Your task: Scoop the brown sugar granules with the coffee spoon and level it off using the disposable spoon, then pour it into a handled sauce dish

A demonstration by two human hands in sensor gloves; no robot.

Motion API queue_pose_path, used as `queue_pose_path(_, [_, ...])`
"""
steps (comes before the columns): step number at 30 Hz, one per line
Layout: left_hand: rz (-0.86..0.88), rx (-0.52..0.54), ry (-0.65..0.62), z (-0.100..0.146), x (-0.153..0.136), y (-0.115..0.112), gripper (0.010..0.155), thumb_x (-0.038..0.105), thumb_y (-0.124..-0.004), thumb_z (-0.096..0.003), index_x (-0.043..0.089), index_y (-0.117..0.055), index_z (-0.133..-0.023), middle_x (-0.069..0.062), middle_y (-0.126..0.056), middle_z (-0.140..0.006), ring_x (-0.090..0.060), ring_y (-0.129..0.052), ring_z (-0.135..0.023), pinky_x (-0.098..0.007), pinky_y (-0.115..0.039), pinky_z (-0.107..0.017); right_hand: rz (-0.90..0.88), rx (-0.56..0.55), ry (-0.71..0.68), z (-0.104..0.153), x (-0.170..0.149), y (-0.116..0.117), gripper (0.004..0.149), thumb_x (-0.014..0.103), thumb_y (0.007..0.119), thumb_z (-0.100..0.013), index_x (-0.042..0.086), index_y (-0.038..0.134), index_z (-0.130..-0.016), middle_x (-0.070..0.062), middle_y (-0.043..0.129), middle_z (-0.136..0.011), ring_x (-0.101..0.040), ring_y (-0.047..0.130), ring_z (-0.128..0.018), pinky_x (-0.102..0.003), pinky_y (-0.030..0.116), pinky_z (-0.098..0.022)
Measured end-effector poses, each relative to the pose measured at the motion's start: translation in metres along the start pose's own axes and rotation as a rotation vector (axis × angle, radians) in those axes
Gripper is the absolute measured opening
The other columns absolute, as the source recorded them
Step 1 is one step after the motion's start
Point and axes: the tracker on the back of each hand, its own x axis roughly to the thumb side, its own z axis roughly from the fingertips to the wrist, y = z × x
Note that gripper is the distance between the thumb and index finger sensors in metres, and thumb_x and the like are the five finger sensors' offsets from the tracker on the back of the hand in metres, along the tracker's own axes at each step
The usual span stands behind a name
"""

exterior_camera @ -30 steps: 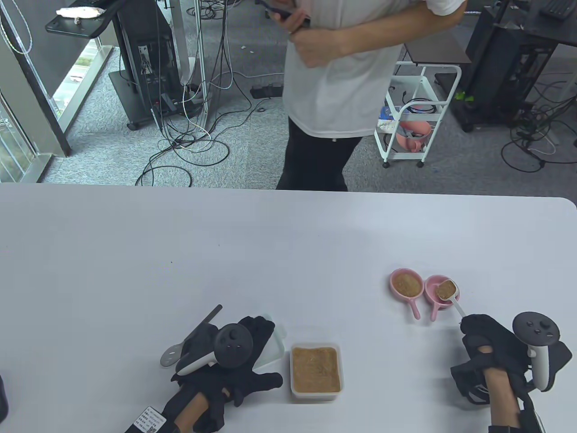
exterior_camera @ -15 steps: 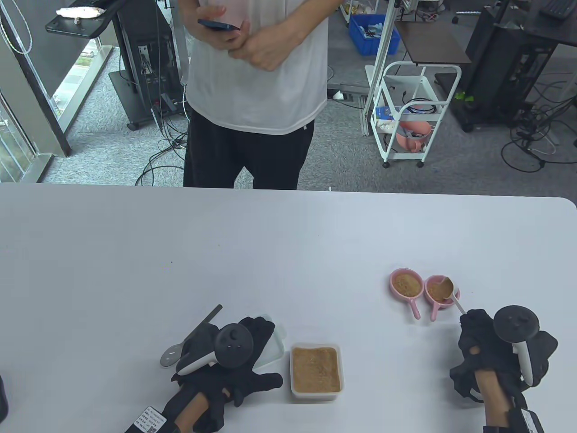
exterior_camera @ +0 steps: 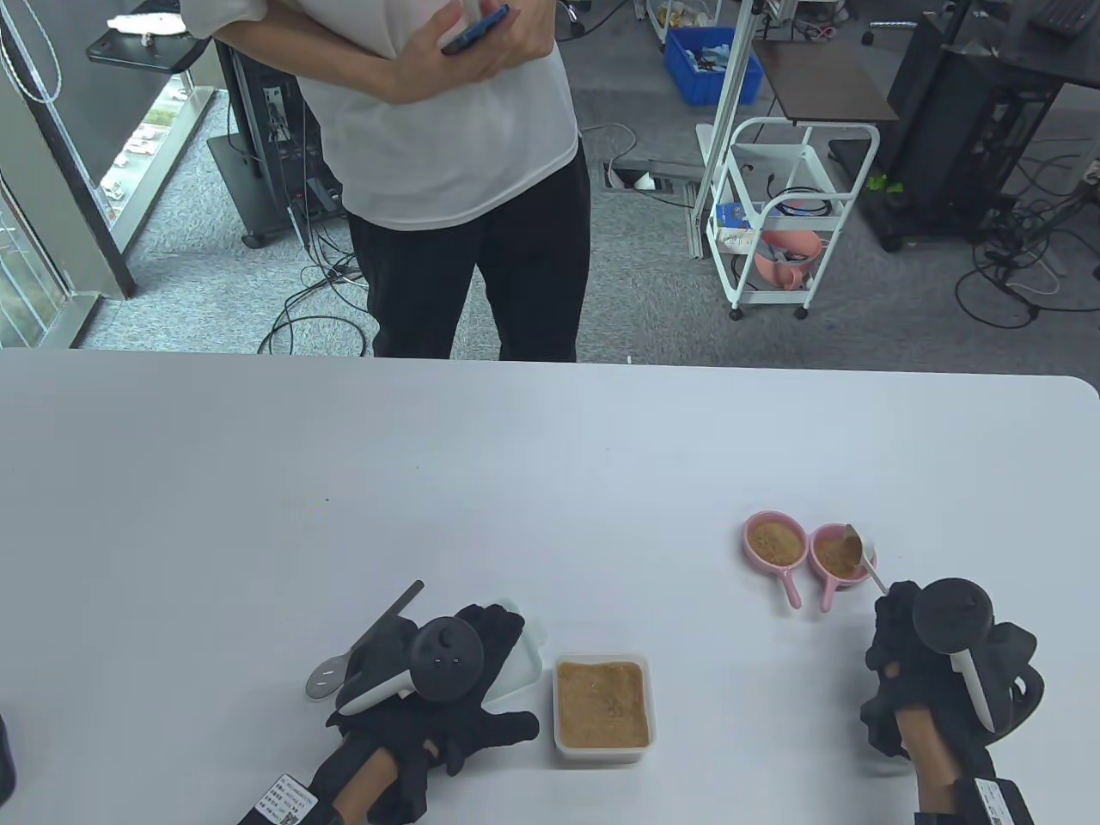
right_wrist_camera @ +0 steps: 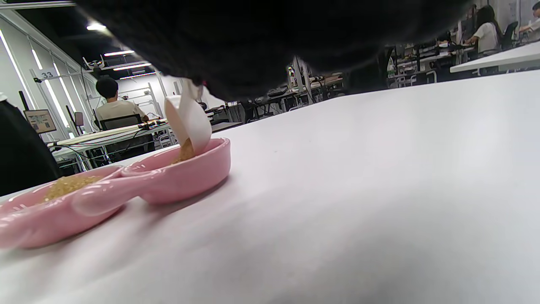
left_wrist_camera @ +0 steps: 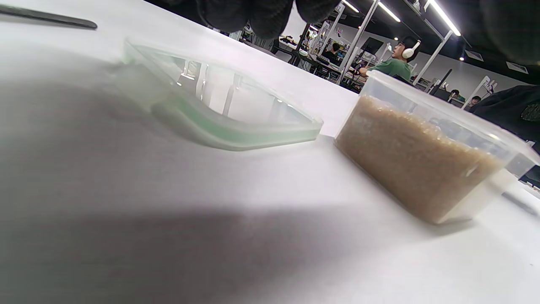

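Your right hand [exterior_camera: 911,653] pinches the white spoon [exterior_camera: 862,559], tipped over the right pink sauce dish [exterior_camera: 838,559]; sugar falls in. Your left hand [exterior_camera: 468,687] lies flat, fingers spread, on the lid [left_wrist_camera: 219,109] beside the sugar container [exterior_camera: 601,706].

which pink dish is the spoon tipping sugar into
The right-hand pink dish, nearer the right hand; the white spoon tilts over it. The left pink dish has none.

The two small dishes [exterior_camera: 776,543] were pink; the sugar [exterior_camera: 601,704] was golden brown in its clear tub [exterior_camera: 601,754]; the spoon [right_wrist_camera: 188,119] was white; the gloves [exterior_camera: 915,666] black; the table [exterior_camera: 516,481] white.
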Motion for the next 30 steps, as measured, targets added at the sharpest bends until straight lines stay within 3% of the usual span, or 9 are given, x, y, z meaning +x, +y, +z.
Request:
queue_pose_path(9, [0.0,-0.001,0.0,0.0,0.0,0.0,0.109,0.09,-0.061,-0.0302,0.033,-0.026,-0.116,0.003,-0.032,-0.125,-0.033,-0.04,-0.121,-0.054,-0.037,-0.084,0.108,-0.085,-0.06,0.006,0.013,-0.003,0.042,0.034,0.089,-0.045,0.017,0.093,-0.083,-0.004,0.1,-0.047,-0.026,0.095,-0.025,-0.051,0.076,-0.043])
queue_pose_path(30, [-0.003,-0.009,0.001,-0.001,-0.001,-0.001,0.109,0.09,-0.061,-0.0302,0.032,-0.026,-0.116,0.003,-0.032,-0.125,-0.033,-0.039,-0.121,-0.054,-0.037,-0.084,0.184,-0.161,-0.095,0.01,0.019,-0.002,0.041,0.033,0.09,-0.045,0.019,0.095,-0.083,-0.005,0.1,-0.051,-0.028,0.096,-0.029,-0.052,0.075,-0.046])
